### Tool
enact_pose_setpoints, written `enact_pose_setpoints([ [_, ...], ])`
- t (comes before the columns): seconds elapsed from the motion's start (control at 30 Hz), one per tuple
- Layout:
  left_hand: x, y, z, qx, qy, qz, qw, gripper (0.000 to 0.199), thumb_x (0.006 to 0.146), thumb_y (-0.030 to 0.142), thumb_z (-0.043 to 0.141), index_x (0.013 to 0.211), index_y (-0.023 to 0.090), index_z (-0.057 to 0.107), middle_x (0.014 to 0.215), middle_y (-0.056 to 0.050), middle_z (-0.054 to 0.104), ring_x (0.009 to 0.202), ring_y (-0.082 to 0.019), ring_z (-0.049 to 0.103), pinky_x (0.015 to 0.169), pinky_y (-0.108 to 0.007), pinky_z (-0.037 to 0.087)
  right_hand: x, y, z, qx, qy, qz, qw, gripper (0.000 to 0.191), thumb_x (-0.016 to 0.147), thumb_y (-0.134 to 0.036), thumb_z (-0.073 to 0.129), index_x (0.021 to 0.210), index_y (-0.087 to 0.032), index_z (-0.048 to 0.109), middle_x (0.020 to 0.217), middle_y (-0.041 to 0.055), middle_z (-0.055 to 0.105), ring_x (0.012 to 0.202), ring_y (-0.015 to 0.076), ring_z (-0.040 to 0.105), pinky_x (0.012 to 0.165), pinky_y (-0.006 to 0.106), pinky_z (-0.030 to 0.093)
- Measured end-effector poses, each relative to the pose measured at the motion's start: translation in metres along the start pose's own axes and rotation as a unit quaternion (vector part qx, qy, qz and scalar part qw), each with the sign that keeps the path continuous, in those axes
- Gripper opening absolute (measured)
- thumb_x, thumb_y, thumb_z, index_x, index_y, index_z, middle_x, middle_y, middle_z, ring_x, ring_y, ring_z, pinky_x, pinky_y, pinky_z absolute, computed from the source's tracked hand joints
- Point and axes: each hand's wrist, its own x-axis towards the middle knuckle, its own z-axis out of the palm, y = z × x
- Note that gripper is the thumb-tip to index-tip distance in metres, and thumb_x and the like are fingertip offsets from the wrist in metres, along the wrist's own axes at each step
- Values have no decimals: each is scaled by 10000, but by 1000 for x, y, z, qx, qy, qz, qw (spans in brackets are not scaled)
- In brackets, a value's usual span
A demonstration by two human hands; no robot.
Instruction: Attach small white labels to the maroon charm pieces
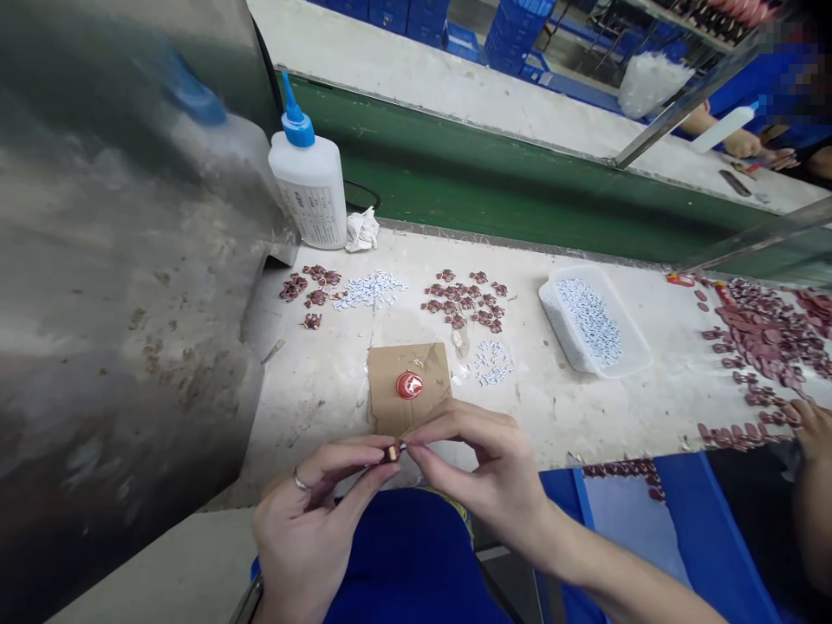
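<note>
My left hand (318, 498), with a ring on one finger, pinches a small dark brown figure piece (392, 453) with a tan face between thumb and fingertips. My right hand (487, 459) meets it from the other side, its thumb and forefinger closed at the piece on a tiny pale bit (402, 447) that is mostly hidden. Just beyond my hands lies a brown cardboard square (383, 403), bearing a round red cap or dish (409, 385) with white stuff in it. Small white-and-blue pieces (494, 363) are scattered right of the cardboard.
Brown figure pieces (464, 299) and white-and-blue bits (369, 290) lie farther back. A blue-tipped squeeze bottle (308, 186) stands beside crumpled tissue (362, 230) and a metal panel (130, 303). At right are a plastic tub (633, 338), many brown parts (760, 334) and a co-worker's hand (812, 429).
</note>
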Motion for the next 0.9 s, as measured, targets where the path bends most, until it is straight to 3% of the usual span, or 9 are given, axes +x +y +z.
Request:
enact_pose_setpoints([
  [0.27,-2,-5,2,22,11,21,999,164,815,113,787,904,241,738,925,62,784,805,-92,769,845,-128,642,-1,-2,-4,-50,-56,-15,997,209,970,-139,675,1118,-258,762,1002,35,781,855,171,753,724,289,633],
  [0.43,-1,-4,3,31,20,42,998,169,813,112,788,878,260,741,899,92,778,810,-72,761,869,-132,640,-2,-8,-10,-219,-92,-151,959,299,1042,-104,528,1274,-213,682,1021,94,770,838,194,749,674,316,633],
  [0.5,1,-2,3,14,18,26,999,163,809,126,794,867,272,749,879,103,776,790,-69,761,850,-119,636,-1,-9,-13,-242,-99,-171,950,307,1049,-95,506,1281,-205,675,1021,100,769,850,195,752,678,317,639],
  [0.63,7,5,5,-23,10,-18,1000,167,797,120,792,909,240,764,872,58,787,767,-110,774,807,-109,629,3,-5,-15,-117,-78,-70,988,255,994,-204,680,1245,-241,699,1042,62,763,903,179,753,771,304,661],
  [0.73,9,6,5,-34,-3,-26,999,253,833,136,764,1053,258,737,939,48,794,830,-131,780,821,-120,627,8,-3,-9,-19,-73,16,997,237,945,-248,754,1182,-258,734,1051,32,767,944,165,749,841,301,656],
  [0.83,1,1,0,26,-13,-15,999,380,867,173,749,1212,320,683,1035,63,789,906,-103,775,892,-96,601,17,-1,-3,1,-96,34,995,146,958,-226,731,1096,-253,768,1011,22,761,936,155,728,831,303,640],
  [0.9,-9,-3,-8,85,18,-15,996,460,874,253,762,1314,304,637,1185,9,759,1038,-120,757,981,-149,600,29,4,-8,-3,-105,26,994,119,952,-239,731,1061,-247,777,975,23,758,905,159,723,810,316,636],
])
